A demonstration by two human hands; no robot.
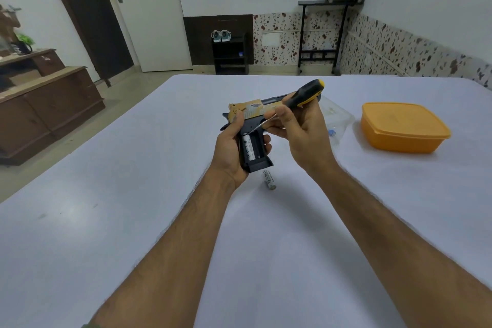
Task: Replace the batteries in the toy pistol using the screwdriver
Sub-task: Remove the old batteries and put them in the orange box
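My left hand (229, 152) grips the black-and-gold plastic toy pistol (251, 125), its grip open: one white battery (248, 147) inside. My right hand (300, 133) pinches the black-and-yellow screwdriver (303, 97). Another battery (269, 180) lies on the white tabletop (133, 208) at 5 o'clock. I think we're halfway.

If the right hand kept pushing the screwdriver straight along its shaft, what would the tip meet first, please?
Most likely the toy pistol: the screwdriver in the right hand slants down-left, its tip at the dark grip just above the open battery bay. Contact is unclear.
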